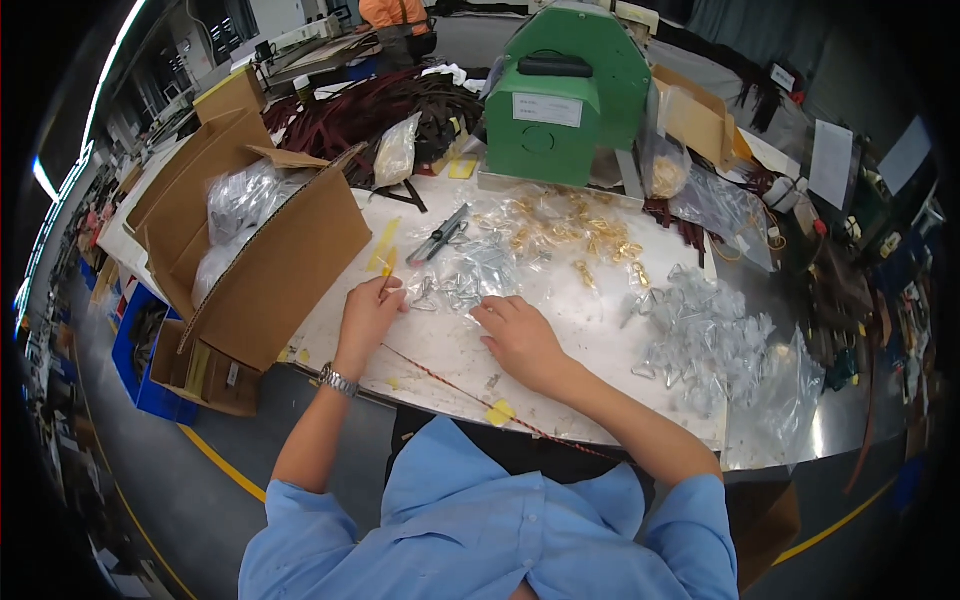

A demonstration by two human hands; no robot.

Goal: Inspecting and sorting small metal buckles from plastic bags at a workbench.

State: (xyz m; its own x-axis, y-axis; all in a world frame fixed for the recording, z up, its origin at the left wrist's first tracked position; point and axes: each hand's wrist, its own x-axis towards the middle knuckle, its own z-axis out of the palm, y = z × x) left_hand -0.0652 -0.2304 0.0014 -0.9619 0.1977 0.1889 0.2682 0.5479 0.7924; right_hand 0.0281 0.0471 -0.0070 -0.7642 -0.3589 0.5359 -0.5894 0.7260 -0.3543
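Note:
My left hand (372, 318), a watch on its wrist, is closed round a small yellow-handled tool (388, 264); its narrow tip points away from me, and its exact kind is hard to see. Just right of it lies a heap of silver metal pieces in clear plastic bags (470, 272). My right hand (522, 338) rests at the near edge of that heap, thumb and fingers apart, with nothing visible in them. A grey utility knife (438, 236) lies beyond the heap. Gold metal clasps (590, 235) in clear bags spread to its right. A red twisted cord (440, 378) crosses the near tabletop.
A cardboard box (290, 270) with clear bags stands open at the left. At the back sits a green machine (545, 120), dark red straps (340, 115) beside it. More bagged silver pieces (700, 335) pile up at the right. A person in orange (395, 14) is far off.

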